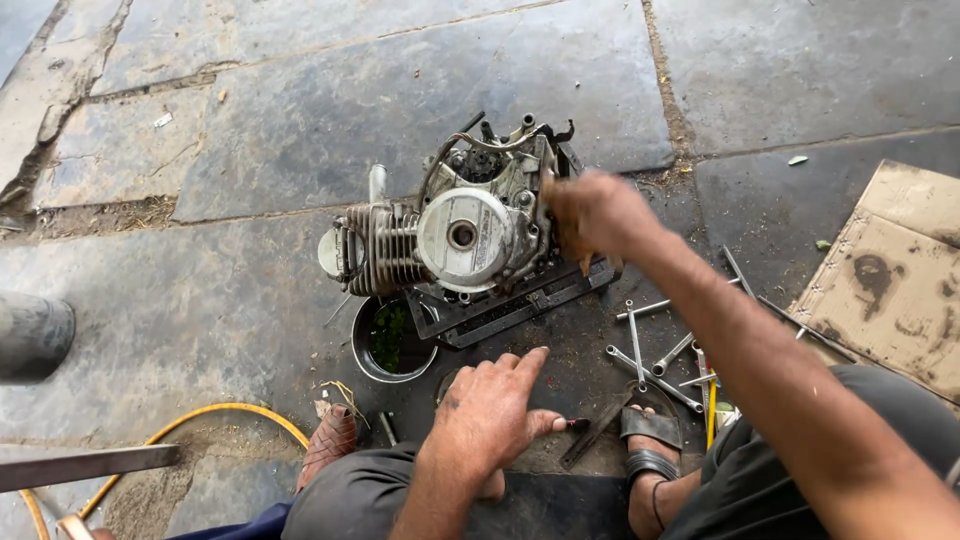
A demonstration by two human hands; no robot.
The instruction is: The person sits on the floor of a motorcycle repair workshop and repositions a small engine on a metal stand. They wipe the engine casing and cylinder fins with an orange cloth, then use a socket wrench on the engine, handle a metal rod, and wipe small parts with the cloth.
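My right hand (592, 215) is out at arm's length, fingers curled shut around a brown handle (572, 240) whose lower end pokes out below my palm. I can't tell what sort of tool it belongs to; the hand is blurred and hides the rest. It is pressed up against the right side of the engine (460, 225), just beside the round silver cover (463, 236).

My left hand (493, 408) rests low, near my knee, fingers loosely stretched and spread, thumb out to the right. It is closed on nothing; the palm lies flat over something dark I can't make out, and the thumb tip nearly touches a small dark piece (578, 424) on the ground.

The engine sits on its side on a black tray (520, 305), its finned cylinder (385, 250) pointing left, a bent metal lever arcing over the top. Just in front of the tray stands a round metal bowl (392, 340) with something green inside.

To the right of my left hand, spanners (655, 365) lie scattered on the stone, some crossing each other, near my sandal (650, 430). My other sandal (330, 445) is at the left. Farther right lies a stained sheet of cardboard (895, 280). A yellow hose (215, 415) curves across the lower left, and the floor (250, 120) is big grey slabs with dirt in the joints.
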